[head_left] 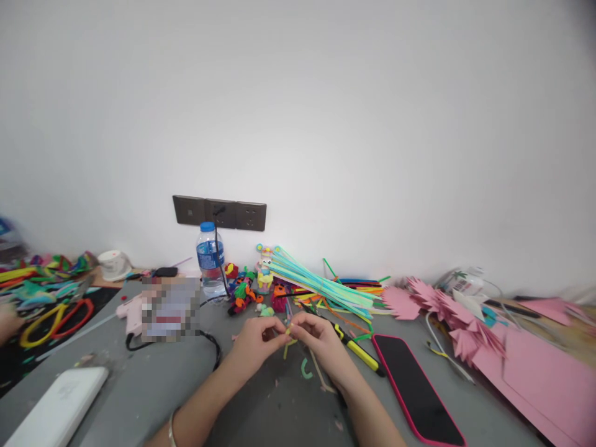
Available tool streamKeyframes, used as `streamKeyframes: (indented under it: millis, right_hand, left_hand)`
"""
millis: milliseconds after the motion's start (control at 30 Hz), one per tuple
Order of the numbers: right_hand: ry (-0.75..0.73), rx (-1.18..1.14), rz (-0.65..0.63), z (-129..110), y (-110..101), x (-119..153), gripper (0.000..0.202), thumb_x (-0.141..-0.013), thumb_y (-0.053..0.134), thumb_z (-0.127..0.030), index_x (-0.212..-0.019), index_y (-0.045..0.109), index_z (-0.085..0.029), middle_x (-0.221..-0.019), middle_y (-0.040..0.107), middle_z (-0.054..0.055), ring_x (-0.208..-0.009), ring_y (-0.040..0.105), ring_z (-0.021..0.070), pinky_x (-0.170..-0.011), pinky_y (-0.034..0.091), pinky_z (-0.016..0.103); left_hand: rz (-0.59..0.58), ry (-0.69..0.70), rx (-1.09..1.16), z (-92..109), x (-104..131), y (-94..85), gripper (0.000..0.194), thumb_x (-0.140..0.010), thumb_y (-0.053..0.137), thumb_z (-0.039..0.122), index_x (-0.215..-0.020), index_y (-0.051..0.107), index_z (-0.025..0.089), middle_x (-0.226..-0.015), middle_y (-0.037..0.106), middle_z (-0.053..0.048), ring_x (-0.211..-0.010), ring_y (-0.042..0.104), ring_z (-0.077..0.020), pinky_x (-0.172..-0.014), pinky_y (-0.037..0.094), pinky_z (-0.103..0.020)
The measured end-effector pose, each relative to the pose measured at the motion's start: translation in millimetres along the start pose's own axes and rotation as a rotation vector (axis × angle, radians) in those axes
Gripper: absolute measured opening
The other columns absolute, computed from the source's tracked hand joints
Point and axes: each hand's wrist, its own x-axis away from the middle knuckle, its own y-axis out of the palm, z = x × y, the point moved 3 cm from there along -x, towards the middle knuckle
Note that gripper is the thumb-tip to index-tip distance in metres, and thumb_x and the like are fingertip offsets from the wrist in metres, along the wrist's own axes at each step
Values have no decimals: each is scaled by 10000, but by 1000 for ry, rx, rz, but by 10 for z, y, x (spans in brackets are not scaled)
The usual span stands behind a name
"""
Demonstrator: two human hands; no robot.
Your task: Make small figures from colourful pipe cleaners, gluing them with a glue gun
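Observation:
My left hand (259, 338) and my right hand (315, 338) meet above the grey table, thumbs and forefingers pinched together. Between their fingertips is a small yellow pipe cleaner (285, 351), its short end hanging below. Fingers hide most of it. A pale strip (321, 371) runs downward beside my right hand. On the table below lies a green curved piece (306, 369). Behind my hands stand small colourful pipe cleaner figures (242, 292) and a doll-like figure (265, 270). To the right of my right hand lies a yellow-and-black utility knife (358, 351).
A bundle of pipe cleaners (326, 282) lies behind. On the right are a pink-cased phone (416, 388) and pink paper (544, 379). Leftward are a water bottle (211, 257), a pink glue gun (133, 315), scissors (44, 326), a white power bank (58, 406) and another person's hand (8, 323).

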Motion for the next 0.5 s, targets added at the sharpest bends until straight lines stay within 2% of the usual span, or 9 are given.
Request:
streamKeyframes:
  millis: [200, 333, 500]
  right_hand:
    - [-14, 21, 2, 8, 17, -4, 306, -743, 708, -470, -715, 658, -169, -673, 627, 15, -624, 552, 142, -616, 437, 252]
    - [-12, 27, -7, 10, -10, -23, 365, -744, 690, -518, -693, 668, -157, -653, 609, 23, -630, 552, 152, -629, 449, 266]
    - [33, -29, -45, 7, -23, -3, 362, -741, 705, -507, -702, 657, -151, -653, 584, 7, -626, 530, 132, -631, 440, 245]
  left_hand:
    - [52, 2, 2, -32, -2, -3, 278, -796, 601, 373, -623, 582, 156, -593, 519, 20, -572, 443, -122, -538, 299, -226]
    - [57, -4, -32, -20, 6, 10, 259, -803, 583, 363, -640, 582, 162, -582, 500, 30, -551, 429, -116, -525, 285, -222]
    - [42, 43, -66, 43, 19, 10, 243, -814, 569, 352, -655, 573, 169, -610, 510, 32, -559, 430, -112, -533, 288, -213]
